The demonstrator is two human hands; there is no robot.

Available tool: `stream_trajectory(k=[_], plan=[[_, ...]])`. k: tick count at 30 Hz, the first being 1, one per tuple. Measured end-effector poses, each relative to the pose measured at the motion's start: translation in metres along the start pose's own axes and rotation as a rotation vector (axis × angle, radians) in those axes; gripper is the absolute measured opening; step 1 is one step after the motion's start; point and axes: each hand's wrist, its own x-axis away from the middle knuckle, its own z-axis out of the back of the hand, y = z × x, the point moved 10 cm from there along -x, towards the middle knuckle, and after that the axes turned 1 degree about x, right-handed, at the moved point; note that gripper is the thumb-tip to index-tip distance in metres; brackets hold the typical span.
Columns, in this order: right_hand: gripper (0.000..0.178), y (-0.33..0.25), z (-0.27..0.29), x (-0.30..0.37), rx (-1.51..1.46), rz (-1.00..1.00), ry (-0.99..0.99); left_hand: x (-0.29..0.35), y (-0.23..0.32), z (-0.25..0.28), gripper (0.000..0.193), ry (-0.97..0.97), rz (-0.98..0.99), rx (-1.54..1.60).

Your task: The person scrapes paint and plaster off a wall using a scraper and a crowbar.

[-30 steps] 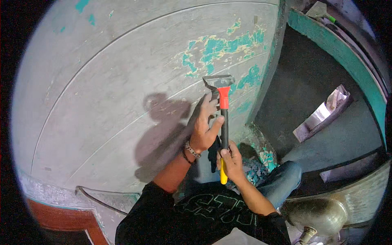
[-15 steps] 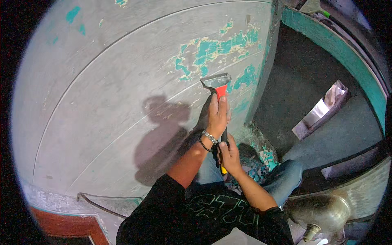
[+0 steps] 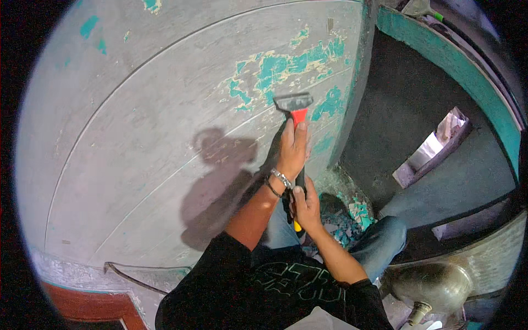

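Observation:
Both my hands are wrapped round one long-handled scraper (image 3: 298,115), which has a wide metal blade, a red neck and a dark handle with a yellow end. My left hand (image 3: 292,148) grips it high up, just under the red neck. Lower on the handle, my right hand (image 3: 306,206) is closed near the yellow end. The blade lies at the grey-painted wall (image 3: 165,110), just below a ragged turquoise patch (image 3: 280,67) with pale flaked edges. Whether the blade's edge touches the wall I cannot tell.
Turquoise and grey paint flakes (image 3: 360,213) lie in the corner by my knee. On the right is a dark wall with a bright rectangular opening (image 3: 432,146). A rounded metal vessel (image 3: 432,286) stands at lower right. A bent dark rod (image 3: 135,276) is at lower left.
The scraper's blade has shifted very slightly and turned a little on the wall, while its handle end moved slightly left. Both hands keep their hold.

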Motion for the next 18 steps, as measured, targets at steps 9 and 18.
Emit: stream_trajectory(k=[9, 18], plan=[[0.041, -0.005, 0.013, 0.006, 0.249, 0.106, 0.072, 0.012, -0.01, 0.002, 0.031, 0.037, 0.028, 0.105], [0.041, -0.036, 0.003, -0.014, 0.219, 0.129, 0.074, -0.01, 0.026, -0.01, 0.036, -0.076, -0.045, 0.069]])
